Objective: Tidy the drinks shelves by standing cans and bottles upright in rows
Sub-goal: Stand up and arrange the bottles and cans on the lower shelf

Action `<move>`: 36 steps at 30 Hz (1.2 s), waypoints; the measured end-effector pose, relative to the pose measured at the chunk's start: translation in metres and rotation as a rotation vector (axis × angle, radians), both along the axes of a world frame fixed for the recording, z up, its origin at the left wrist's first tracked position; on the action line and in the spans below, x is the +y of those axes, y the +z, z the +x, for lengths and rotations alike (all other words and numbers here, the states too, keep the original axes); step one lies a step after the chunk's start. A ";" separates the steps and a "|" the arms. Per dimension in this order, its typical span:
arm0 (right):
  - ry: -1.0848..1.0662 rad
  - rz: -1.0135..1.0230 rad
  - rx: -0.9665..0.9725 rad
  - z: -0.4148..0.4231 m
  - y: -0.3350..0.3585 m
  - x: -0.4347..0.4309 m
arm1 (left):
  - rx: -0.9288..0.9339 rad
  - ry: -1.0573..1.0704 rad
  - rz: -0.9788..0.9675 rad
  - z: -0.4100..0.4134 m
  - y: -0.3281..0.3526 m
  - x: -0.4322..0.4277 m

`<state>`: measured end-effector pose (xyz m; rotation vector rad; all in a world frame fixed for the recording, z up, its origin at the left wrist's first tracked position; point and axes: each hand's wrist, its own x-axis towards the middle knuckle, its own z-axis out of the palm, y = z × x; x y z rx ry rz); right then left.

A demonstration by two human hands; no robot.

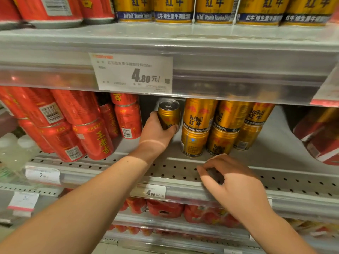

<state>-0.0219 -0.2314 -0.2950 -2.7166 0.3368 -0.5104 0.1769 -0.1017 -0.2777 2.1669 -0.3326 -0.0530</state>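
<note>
My left hand (156, 132) grips a gold energy drink can (168, 111) on the middle shelf (165, 169), holding it upright just left of the stacked gold cans (198, 125). Those gold cans stand two high in a row to the right. Red tea cans (93, 136) are stacked two high on the left of the same shelf, some leaning. My right hand (233, 182) hovers over the shelf's perforated front edge, fingers curled and apart, holding nothing.
The upper shelf (238, 43) carries a row of gold cans (174, 11) and red cans (55, 10), with a 4.80 price tag (134, 73) on its rail. Red packs (322, 136) sit at far right. Clear bottles (11, 149) stand at far left. Red packets (165, 208) fill the lower shelf.
</note>
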 end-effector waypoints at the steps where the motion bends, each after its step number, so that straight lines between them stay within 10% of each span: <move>1: 0.000 0.003 -0.002 0.000 0.000 0.000 | -0.004 0.001 0.023 0.001 0.001 0.000; 8: 0.062 0.039 0.033 -0.001 -0.001 -0.008 | -0.085 0.008 0.042 -0.017 0.007 0.013; 17: -0.171 0.571 -0.247 0.013 0.012 -0.045 | 0.063 -0.206 -0.272 -0.075 0.007 -0.003; 36: -0.045 0.603 -0.069 0.068 0.015 -0.007 | -0.005 -0.247 -0.296 -0.021 -0.001 0.073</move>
